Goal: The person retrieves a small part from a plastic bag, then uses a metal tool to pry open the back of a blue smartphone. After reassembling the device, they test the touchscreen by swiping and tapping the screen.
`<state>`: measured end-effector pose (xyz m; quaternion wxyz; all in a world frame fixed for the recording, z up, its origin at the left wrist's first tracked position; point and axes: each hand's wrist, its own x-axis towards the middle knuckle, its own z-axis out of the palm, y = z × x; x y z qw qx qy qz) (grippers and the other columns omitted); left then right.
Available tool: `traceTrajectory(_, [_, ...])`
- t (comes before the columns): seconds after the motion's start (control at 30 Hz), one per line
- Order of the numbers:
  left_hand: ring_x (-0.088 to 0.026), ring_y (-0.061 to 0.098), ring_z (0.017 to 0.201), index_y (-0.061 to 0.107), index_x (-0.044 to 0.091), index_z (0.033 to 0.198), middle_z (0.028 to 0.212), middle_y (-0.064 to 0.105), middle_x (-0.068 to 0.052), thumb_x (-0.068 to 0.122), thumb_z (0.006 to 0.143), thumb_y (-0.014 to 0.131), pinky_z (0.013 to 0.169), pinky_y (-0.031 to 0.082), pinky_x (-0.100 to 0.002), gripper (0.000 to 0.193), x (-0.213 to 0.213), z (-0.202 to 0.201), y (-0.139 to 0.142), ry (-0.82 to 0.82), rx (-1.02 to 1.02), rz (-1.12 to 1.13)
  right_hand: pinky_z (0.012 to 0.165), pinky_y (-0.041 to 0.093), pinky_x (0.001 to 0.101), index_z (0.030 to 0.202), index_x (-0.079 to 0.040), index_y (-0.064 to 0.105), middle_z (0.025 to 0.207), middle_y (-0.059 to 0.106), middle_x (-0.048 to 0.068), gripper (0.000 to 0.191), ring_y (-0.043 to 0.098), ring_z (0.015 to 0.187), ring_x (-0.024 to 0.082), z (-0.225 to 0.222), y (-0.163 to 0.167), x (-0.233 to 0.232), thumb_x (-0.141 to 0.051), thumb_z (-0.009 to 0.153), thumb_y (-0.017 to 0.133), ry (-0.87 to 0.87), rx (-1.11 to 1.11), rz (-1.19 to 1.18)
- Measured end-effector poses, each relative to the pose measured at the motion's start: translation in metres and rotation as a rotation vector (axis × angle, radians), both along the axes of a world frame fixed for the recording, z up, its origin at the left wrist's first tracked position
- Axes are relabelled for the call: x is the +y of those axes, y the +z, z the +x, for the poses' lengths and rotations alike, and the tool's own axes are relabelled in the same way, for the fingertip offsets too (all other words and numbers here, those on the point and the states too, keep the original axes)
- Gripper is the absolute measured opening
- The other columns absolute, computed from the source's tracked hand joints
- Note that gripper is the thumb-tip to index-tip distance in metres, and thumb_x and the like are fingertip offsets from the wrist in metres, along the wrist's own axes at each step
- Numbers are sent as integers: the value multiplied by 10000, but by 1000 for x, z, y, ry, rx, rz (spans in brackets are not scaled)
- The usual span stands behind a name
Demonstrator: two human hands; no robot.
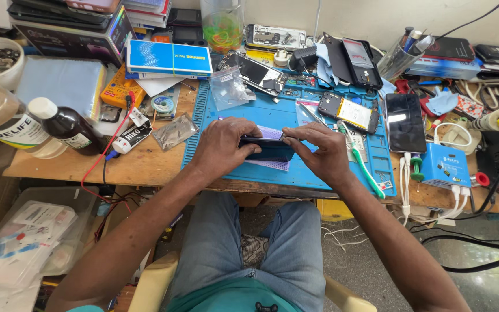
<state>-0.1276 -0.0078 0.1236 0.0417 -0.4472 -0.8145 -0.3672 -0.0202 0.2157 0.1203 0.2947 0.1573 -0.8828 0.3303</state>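
— What's the setting?

— A cluttered wooden workbench [145, 164] with a blue work mat [319, 173] at the centre of the frame, seen from above, the person's jeans-clad knees at the bottom.

— And the hands?

— Both meet at mid-frame over the mat. The left hand [222, 145] is clamped around the left end of a dark phone [270, 149], fingers curled over its top edge. The right hand [320, 151] grips the right end, thumb and fingertips pinching along the upper edge. The phone sits between them, just above a purple cloth [272, 134] on the mat.

— What lies around?

— An opened phone [349, 112] with its insides showing, upper right of the mat; a black-screened phone [405, 122] further right; a green-and-white toothbrush [368, 167] beside the right wrist; a dark bottle [67, 126] at left; a blue box [168, 58] at upper left.
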Motion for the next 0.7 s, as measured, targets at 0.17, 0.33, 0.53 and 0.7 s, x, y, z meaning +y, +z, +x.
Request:
traceTrajectory(0.17, [-233,714,865,767,104,953,907,762,-38,225,764,858,783,547,-416,242,1,0,1,-7,-4,-6,822,596,325,1079,-103,777,998,792,69,193,759,931,172,-2,-2,2,-26,902,796,-4,-41,-3])
traceTrajectory(0.33, [-224,717,865,770,114,946,897,762,-35,221,760,861,785,551,-412,232,0,-1,1,-3,-20,-15,812,614,316,1094,-111,789,1025,791,74,212,760,932,171,-3,-6,4,-25,900,792,7,-88,-23])
traceTrajectory(0.53, [-243,717,881,762,108,944,905,761,-42,228,761,855,800,550,-427,237,1,0,-1,0,-6,1,834,603,339,1164,-72,757,1116,755,123,283,742,987,217,2,-17,3,-7,889,777,68,-72,-2])
traceTrajectory(0.7, [-321,707,906,747,95,987,913,752,-84,273,796,809,778,546,-474,268,-5,4,1,-8,91,-15,853,596,351,1174,-57,742,1111,763,128,305,753,994,241,11,-21,-1,-18,875,785,4,-80,-28])
